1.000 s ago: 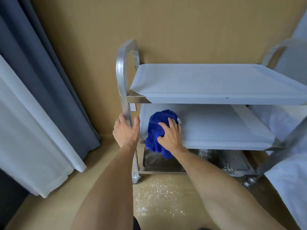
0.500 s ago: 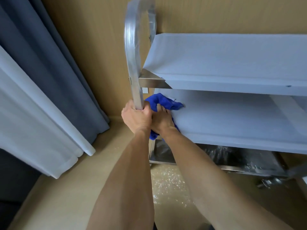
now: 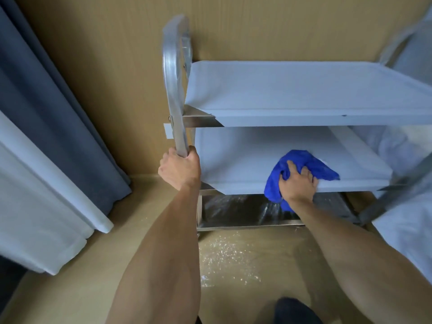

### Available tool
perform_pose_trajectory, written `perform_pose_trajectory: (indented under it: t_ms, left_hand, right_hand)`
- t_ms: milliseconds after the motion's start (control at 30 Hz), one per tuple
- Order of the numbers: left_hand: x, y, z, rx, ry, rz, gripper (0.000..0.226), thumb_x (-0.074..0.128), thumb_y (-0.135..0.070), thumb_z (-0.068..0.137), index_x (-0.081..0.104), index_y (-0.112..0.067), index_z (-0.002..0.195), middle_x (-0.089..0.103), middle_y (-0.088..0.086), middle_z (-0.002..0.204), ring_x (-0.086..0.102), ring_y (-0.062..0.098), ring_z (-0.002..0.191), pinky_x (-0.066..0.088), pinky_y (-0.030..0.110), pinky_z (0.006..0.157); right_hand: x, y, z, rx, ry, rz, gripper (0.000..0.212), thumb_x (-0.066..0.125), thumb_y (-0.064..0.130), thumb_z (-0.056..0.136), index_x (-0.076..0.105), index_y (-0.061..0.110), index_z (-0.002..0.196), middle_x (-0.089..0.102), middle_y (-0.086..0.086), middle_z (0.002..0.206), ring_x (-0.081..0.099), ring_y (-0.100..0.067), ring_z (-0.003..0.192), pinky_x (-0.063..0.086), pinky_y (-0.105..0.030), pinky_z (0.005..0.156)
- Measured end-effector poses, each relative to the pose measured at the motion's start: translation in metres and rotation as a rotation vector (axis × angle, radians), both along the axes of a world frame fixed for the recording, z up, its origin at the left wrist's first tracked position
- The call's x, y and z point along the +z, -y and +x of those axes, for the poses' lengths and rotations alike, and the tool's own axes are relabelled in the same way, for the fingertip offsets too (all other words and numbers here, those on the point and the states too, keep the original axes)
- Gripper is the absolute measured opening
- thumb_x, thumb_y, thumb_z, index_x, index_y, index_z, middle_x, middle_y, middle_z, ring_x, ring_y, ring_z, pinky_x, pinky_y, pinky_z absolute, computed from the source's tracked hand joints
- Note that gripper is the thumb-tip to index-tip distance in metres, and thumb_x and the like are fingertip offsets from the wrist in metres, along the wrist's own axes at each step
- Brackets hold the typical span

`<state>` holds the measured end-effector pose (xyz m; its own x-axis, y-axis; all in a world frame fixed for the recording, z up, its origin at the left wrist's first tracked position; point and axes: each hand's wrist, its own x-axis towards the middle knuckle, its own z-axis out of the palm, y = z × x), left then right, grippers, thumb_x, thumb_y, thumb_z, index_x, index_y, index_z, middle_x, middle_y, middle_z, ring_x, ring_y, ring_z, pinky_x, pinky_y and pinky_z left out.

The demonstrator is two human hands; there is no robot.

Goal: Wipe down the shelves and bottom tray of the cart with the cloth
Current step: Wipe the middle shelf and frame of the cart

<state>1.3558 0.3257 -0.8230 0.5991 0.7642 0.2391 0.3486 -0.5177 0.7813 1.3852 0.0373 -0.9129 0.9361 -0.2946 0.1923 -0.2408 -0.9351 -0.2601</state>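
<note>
The left hand [image 3: 180,169] is clenching the cart's steel upright [image 3: 174,94] at nine o'clock — probably steadying it — while the right hand [image 3: 298,183] is gripping the blue cloth [image 3: 304,164], pressing it on the middle shelf [image 3: 233,160].

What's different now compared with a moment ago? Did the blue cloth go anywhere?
The right hand has swept the blue cloth along the middle shelf, from the left end by the cart's post toward the right, near the front edge. Nothing was let go or newly picked up. The left hand still grips the metal post, and the top shelf and bottom tray remain untouched.
</note>
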Motion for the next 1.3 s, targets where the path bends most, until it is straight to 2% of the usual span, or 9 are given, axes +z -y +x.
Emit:
perform_pose_trajectory:
  t_ms: [133, 233, 333, 433, 600, 767, 1033, 1200, 1300]
  left_hand:
    - [-0.001, 0.006, -0.004, -0.003, 0.052, -0.140, 0.034, 0.048, -0.047, 0.078, 0.052, -0.014, 0.075, 0.056, 0.002, 0.070, 0.056, 0.029, 0.069, 0.047, 0.037, 0.070]
    - [0.001, 0.002, -0.009, -0.017, 0.032, -0.209, 0.033, 0.053, -0.047, 0.083, 0.054, -0.015, 0.076, 0.051, -0.002, 0.062, 0.056, 0.030, 0.067, 0.041, 0.031, 0.065]
    - [0.004, -0.006, -0.013, -0.093, 0.012, -0.205, 0.033, 0.054, -0.047, 0.085, 0.056, -0.016, 0.075, 0.051, -0.004, 0.062, 0.055, 0.028, 0.066, 0.042, 0.031, 0.065]
    - [0.002, -0.013, -0.010, -0.092, 0.025, -0.219, 0.032, 0.054, -0.047, 0.084, 0.056, -0.016, 0.074, 0.056, -0.002, 0.065, 0.058, 0.029, 0.068, 0.046, 0.033, 0.066]
    - [0.006, -0.007, -0.013, -0.092, -0.049, -0.222, 0.025, 0.053, -0.043, 0.085, 0.054, -0.019, 0.079, 0.052, -0.005, 0.065, 0.058, 0.029, 0.072, 0.048, 0.033, 0.069]
    - [0.007, 0.010, -0.012, -0.072, -0.081, -0.196, 0.025, 0.050, -0.044, 0.084, 0.057, -0.020, 0.084, 0.059, 0.003, 0.078, 0.057, 0.032, 0.076, 0.051, 0.037, 0.079]
    - [0.004, 0.030, -0.014, -0.099, -0.079, -0.170, 0.024, 0.049, -0.044, 0.085, 0.056, -0.021, 0.082, 0.061, 0.004, 0.078, 0.060, 0.032, 0.075, 0.054, 0.037, 0.079]
    - [0.001, 0.030, -0.013, -0.075, -0.045, -0.164, 0.027, 0.050, -0.042, 0.085, 0.057, -0.016, 0.083, 0.060, 0.004, 0.076, 0.059, 0.033, 0.072, 0.049, 0.034, 0.072]
    - [0.003, 0.030, -0.010, -0.033, -0.053, -0.156, 0.028, 0.051, -0.040, 0.087, 0.058, -0.013, 0.087, 0.057, 0.004, 0.077, 0.056, 0.032, 0.073, 0.044, 0.034, 0.071]
  right_hand:
    - [0.007, -0.027, -0.013, 0.049, -0.126, -0.097, 0.074, 0.044, 0.059, 0.090, 0.026, 0.029, 0.154, 0.027, -0.027, 0.154, 0.028, -0.042, 0.141, 0.017, -0.052, 0.116]
    - [0.006, -0.107, -0.031, 0.342, -0.063, -0.166, 0.084, 0.042, 0.059, 0.077, 0.027, 0.030, 0.154, 0.033, -0.024, 0.151, 0.034, -0.040, 0.136, 0.022, -0.051, 0.114]
    - [0.001, -0.202, -0.045, 0.596, -0.078, -0.180, 0.081, 0.059, 0.053, 0.078, 0.027, 0.030, 0.150, 0.039, -0.019, 0.149, 0.034, -0.035, 0.138, 0.022, -0.051, 0.117]
    - [-0.002, -0.244, -0.046, 0.582, -0.059, -0.129, 0.073, 0.071, 0.044, 0.075, 0.045, 0.019, 0.139, 0.052, -0.018, 0.138, 0.047, -0.034, 0.129, 0.031, -0.052, 0.113]
    - [-0.011, -0.217, -0.044, 0.661, 0.060, -0.131, 0.092, 0.085, 0.031, 0.060, 0.033, 0.023, 0.135, 0.059, -0.017, 0.126, 0.053, -0.033, 0.121, 0.041, -0.049, 0.104]
    - [-0.010, -0.150, -0.048, 0.510, 0.026, -0.144, 0.087, 0.067, 0.041, 0.080, 0.023, 0.030, 0.154, 0.035, -0.016, 0.151, 0.030, -0.035, 0.141, 0.024, -0.047, 0.118]
    - [-0.008, -0.006, -0.038, 0.052, 0.026, -0.036, 0.075, 0.054, 0.041, 0.089, 0.020, 0.030, 0.156, 0.026, -0.017, 0.155, 0.018, -0.036, 0.146, 0.017, -0.047, 0.119]
    - [-0.007, -0.025, -0.038, -0.019, 0.023, 0.003, 0.074, 0.047, 0.045, 0.092, 0.018, 0.026, 0.157, 0.015, -0.023, 0.159, 0.012, -0.043, 0.147, 0.013, -0.053, 0.121]
    - [-0.011, -0.072, -0.048, 0.166, 0.032, -0.052, 0.088, 0.058, 0.050, 0.084, 0.015, 0.026, 0.156, 0.007, -0.026, 0.161, 0.009, -0.046, 0.148, 0.009, -0.055, 0.121]
